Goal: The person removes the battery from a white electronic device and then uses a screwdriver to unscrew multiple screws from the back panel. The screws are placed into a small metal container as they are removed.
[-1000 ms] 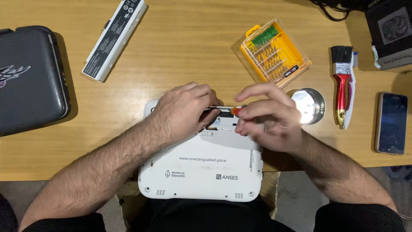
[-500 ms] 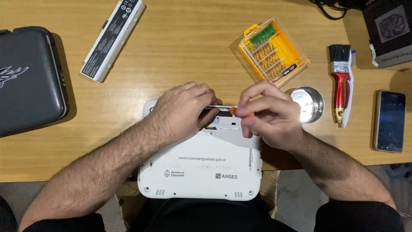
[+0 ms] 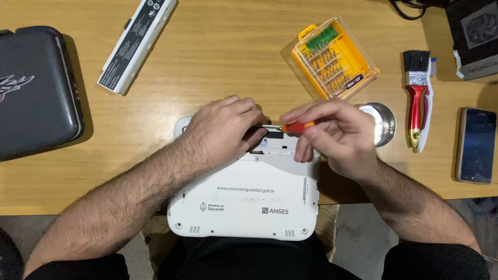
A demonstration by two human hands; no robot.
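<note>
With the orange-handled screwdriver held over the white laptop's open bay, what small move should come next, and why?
Probably set the tip down and turn. The right hand pinches the orange-handled screwdriver level over the open bay, while the left hand steadies the white laptop. The tip itself is hidden.

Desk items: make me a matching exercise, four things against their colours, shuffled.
Things:
1. bit case
2. battery pack
3. brush handle
4. screwdriver in the right hand

Colours:
A. white
B. orange
C. yellow with a clear lid
D. red

Pairs: 1-C, 2-A, 3-D, 4-B
</note>
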